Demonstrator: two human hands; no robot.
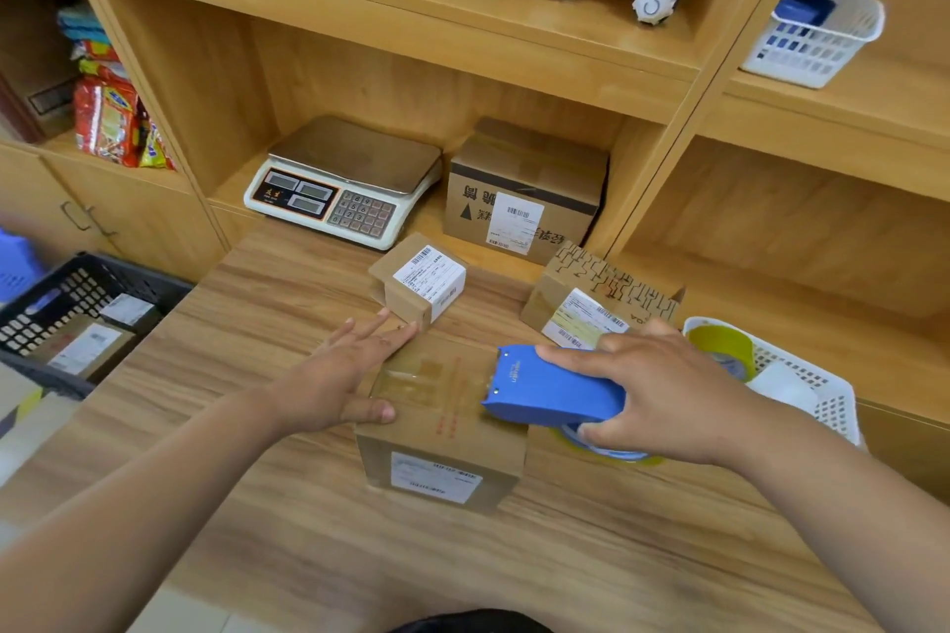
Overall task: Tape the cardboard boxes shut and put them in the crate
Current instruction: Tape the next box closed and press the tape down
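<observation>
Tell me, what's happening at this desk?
A person is taping a cardboard box on the wooden desk. The left hand lies flat on its top, steadying it, while the right hand grips a blue tape dispenser resting on that top. Clear tape covers part of it. A small labelled box and a patterned box sit behind. The black crate at the left holds parcels already.

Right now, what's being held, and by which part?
The right hand grips the blue tape dispenser by its rear; left hand presses flat on the box.
</observation>
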